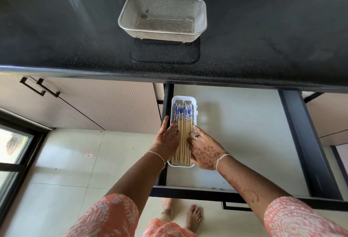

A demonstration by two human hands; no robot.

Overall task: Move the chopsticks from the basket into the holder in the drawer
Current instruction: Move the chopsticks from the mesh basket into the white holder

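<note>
In the open drawer (244,133), at about 6 o'clock in the view, two hands rest on a pile of chopsticks (183,133). The left hand (167,139) lies flat with its fingers spread out, pressing on the left side of the pile. The right hand (204,149) lies on the right side, with its fingers bent a little and their tips on the sticks. Neither hand pinches a stick; both just press down on them.

The chopsticks lie side by side in a white holder (194,105). Their blue and white ends point to 12 o'clock and their plain wood ends point to 6 o'clock. The holder sits on the drawer floor, close to the drawer's left wall.

Up at 12 o'clock, on the black counter (75,39), stands a metal mesh basket (163,18). No chopsticks show inside it. It sits well apart from the holder.

At 9 o'clock there are cupboard doors (84,105) with black handles (40,87). At 6 o'clock, under the drawer, two bare feet (193,216) stand on the pale floor (66,161). The sleeves (105,218) are orange with white patterns.
</note>
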